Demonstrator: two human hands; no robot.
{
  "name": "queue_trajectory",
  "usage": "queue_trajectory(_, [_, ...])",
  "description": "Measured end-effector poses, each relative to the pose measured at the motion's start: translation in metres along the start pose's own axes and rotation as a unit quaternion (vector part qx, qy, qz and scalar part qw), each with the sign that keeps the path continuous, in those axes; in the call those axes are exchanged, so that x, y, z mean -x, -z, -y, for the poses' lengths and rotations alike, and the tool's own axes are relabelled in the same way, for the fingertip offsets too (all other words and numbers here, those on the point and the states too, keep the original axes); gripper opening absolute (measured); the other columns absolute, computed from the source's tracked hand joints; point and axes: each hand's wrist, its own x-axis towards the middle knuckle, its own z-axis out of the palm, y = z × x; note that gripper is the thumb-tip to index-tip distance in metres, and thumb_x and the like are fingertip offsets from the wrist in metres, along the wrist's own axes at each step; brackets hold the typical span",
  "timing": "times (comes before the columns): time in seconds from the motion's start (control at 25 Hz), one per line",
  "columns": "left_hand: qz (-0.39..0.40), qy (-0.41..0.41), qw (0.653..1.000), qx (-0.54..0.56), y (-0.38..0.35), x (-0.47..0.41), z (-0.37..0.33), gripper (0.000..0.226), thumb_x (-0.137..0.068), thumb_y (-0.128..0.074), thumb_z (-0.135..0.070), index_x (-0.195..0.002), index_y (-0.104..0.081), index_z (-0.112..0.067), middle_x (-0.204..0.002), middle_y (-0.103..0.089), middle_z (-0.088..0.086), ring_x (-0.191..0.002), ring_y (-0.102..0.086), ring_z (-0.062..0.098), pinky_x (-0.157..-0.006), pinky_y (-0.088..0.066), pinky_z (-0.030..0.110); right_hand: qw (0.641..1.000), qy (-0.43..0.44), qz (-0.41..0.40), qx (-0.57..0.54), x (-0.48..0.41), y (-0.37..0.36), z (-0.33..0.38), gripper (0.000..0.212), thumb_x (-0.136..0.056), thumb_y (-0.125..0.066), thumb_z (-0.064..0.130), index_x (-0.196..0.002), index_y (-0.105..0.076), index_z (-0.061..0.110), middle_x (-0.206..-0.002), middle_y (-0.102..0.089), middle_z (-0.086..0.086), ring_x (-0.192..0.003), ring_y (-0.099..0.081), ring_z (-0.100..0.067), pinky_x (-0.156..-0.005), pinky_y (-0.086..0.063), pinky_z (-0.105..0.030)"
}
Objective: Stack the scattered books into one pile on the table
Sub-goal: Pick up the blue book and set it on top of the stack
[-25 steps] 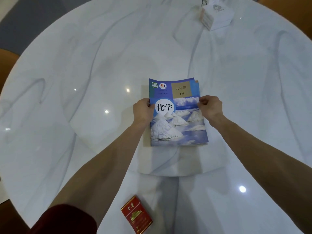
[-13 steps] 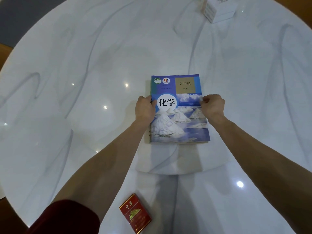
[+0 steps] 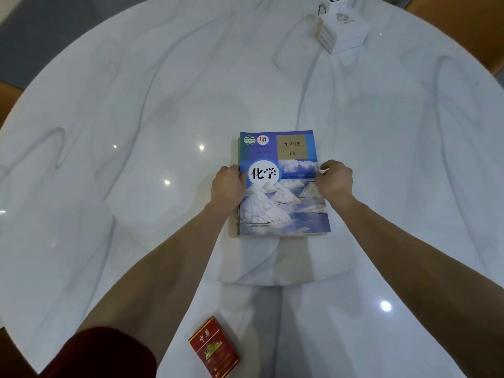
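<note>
Head view, book pile (image 3: 283, 203) between left hand (image 3: 227, 184), right hand (image 3: 335, 179) grip

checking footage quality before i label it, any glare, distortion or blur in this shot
Head view: several small bright lamp reflections on the glossy marble table, the strongest near the right forearm; wide-angle lens bows the table rim; light is dim and bluish; soft shadow below the book pile; the white box at the top edge is cut off and soft; both hands, left hand and right hand, look sharp.
</note>
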Motion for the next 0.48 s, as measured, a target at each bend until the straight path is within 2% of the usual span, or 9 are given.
queue_trajectory(0.08, [-0.014, -0.004, 1.000, -0.013, 0.008, 0.008, 0.005, 0.030, -0.096, -0.043, -0.019, -0.112, -0.060, 0.000, -0.110, -0.062, 0.023, -0.099, -0.058, 0.036, -0.079, -0.046, 0.038, 0.999, 0.031, -0.011, 0.021, 0.010, 0.007, 0.000, 0.029, -0.091, -0.050, 0.016, -0.116, -0.059, 0.006, -0.117, -0.062, -0.018, -0.101, -0.061, -0.035, -0.080, -0.050, -0.036])
queue_trajectory(0.2, [-0.026, -0.001, 0.999, -0.036, 0.020, 0.020, 0.013, 0.027, -0.095, -0.043, -0.016, -0.112, -0.060, -0.003, -0.111, -0.062, 0.020, -0.101, -0.059, 0.035, -0.080, -0.047, 0.038, 0.990, 0.112, -0.021, 0.084, 0.026, 0.014, 0.002, 0.024, -0.092, -0.048, 0.018, -0.105, -0.061, 0.005, -0.110, -0.061, -0.018, -0.096, -0.059, -0.035, -0.074, -0.047, -0.035])
queue_trajectory(0.28, [-0.028, -0.015, 0.998, -0.050, 0.029, 0.034, 0.016, 0.029, -0.095, -0.044, -0.017, -0.116, -0.059, -0.005, -0.113, -0.061, 0.018, -0.104, -0.058, 0.033, -0.083, -0.048, 0.038, 0.979, 0.164, -0.013, 0.121, 0.045, 0.019, 0.005, 0.024, -0.092, -0.047, 0.020, -0.102, -0.062, 0.004, -0.106, -0.061, -0.017, -0.094, -0.059, -0.034, -0.074, -0.050, -0.036])
queue_trajectory(0.48, [-0.035, -0.047, 0.995, -0.085, 0.043, 0.073, 0.018, 0.031, -0.095, -0.044, -0.018, -0.122, -0.054, -0.007, -0.115, -0.061, 0.016, -0.106, -0.058, 0.031, -0.084, -0.048, 0.037, 0.946, 0.258, -0.003, 0.195, 0.095, 0.025, 0.015, 0.030, -0.091, -0.045, 0.024, -0.109, -0.062, 0.007, -0.110, -0.064, -0.015, -0.100, -0.058, -0.032, -0.081, -0.048, -0.038])
